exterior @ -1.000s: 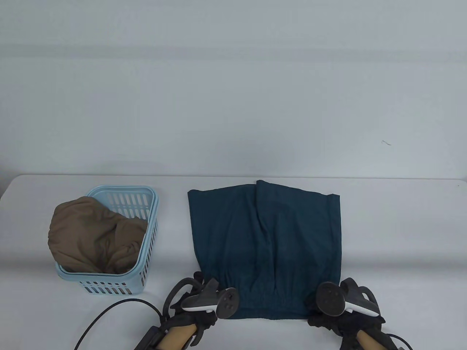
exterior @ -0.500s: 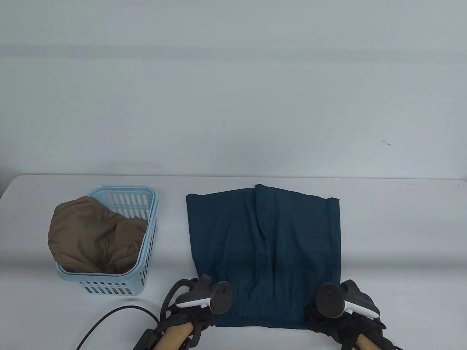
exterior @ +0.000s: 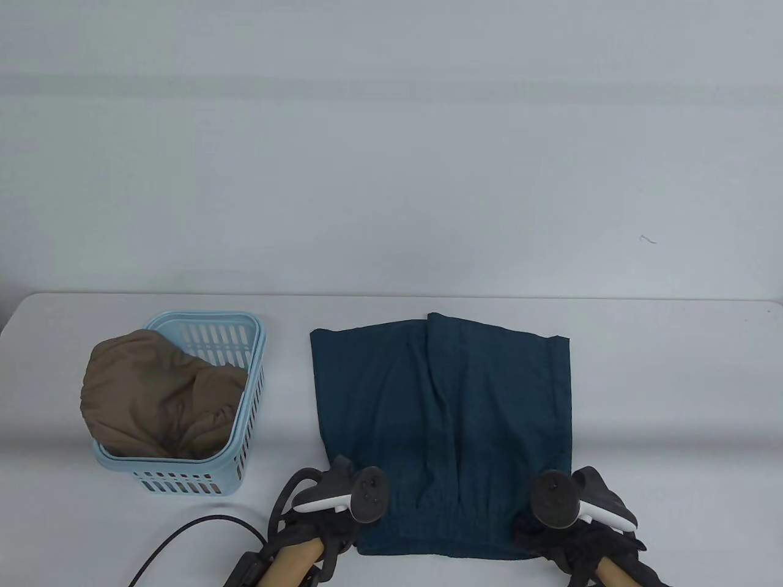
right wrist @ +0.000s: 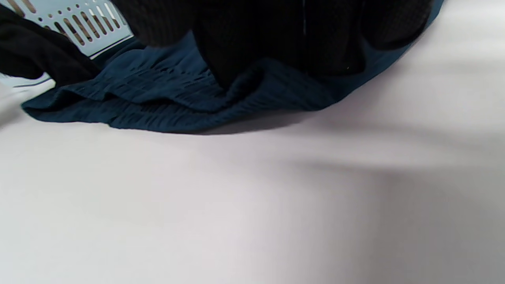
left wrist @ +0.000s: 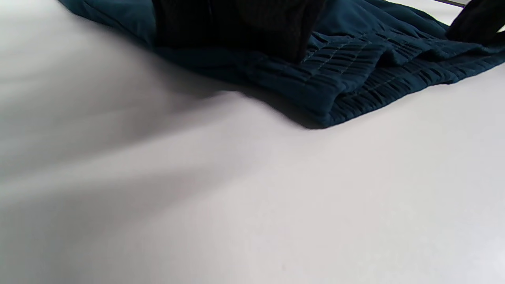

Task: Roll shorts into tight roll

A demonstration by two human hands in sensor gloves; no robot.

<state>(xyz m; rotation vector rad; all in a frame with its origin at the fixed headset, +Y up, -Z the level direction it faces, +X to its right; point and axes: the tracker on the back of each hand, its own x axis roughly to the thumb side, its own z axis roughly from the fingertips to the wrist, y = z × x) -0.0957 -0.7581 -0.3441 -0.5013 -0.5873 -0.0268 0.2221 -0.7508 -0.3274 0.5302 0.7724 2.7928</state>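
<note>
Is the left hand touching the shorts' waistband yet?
Touching. In the left wrist view the left hand's gloved fingers press down on the gathered waistband of the shorts, with no gap between glove and fabric.

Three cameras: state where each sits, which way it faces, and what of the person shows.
Table view: above, facing down and forward at the teal shorts and blue basket; both hands show.
Left wrist view: low, facing the elastic waistband; left fingers on it.
Right wrist view: low, opposite corner; right fingers, basket behind.
All share the shorts.
</note>
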